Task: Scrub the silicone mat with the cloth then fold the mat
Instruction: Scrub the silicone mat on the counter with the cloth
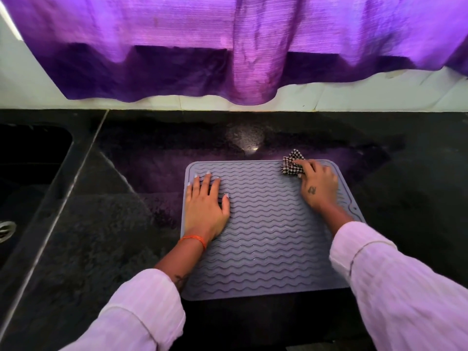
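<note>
Dark polished stone makes the table [253, 138], with a sink [30, 158] at the left and a purple curtain [228, 46] hanging over the back wall. On the table, directly in front of the person, the grey silicone mat [268, 236] lies flat, with wavy ridges across its surface. The left hand [205, 206] rests on the left part of the mat, fingers straight and spread, holding nothing. The right hand [317, 183] grips a bunched checkered cloth [293, 164] at the far right corner of the mat. I judge the mat to be soft, light and flexible, so it could slide on the smooth stone if it is not held down. For folding, one edge or two corners seem the best place to hold.
</note>
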